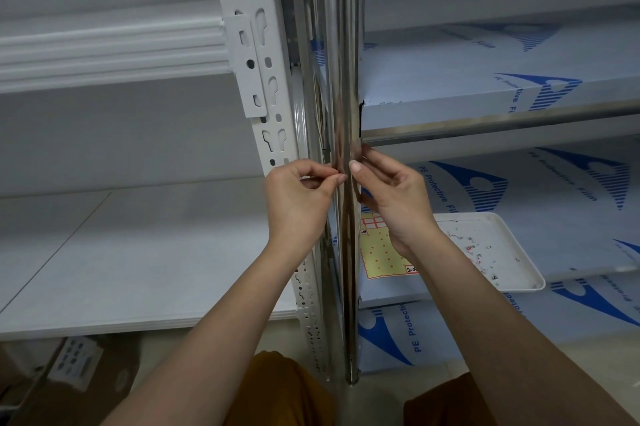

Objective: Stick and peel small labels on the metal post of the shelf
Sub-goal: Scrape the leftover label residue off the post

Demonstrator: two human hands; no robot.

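Observation:
A shiny round metal post (341, 79) runs top to bottom through the middle of the view. My left hand (301, 197) is at its left side, thumb and forefinger pinched together against the post. My right hand (391, 193) wraps the post from the right, its thumb tip pressed on the front of the post. No label shows between the fingertips; anything there is too small or hidden. A yellow label sheet (381, 252) with red dots and a few red-bordered labels lies on the shelf behind my right wrist.
A white tray (512, 245) with peeled label scraps sits on the right shelf, which is covered in blue-printed protective film (519, 190). A white perforated upright (263, 79) stands left of the post, with white shelves (138, 252) beside it. Cardboard boxes (69, 377) lie at the lower left.

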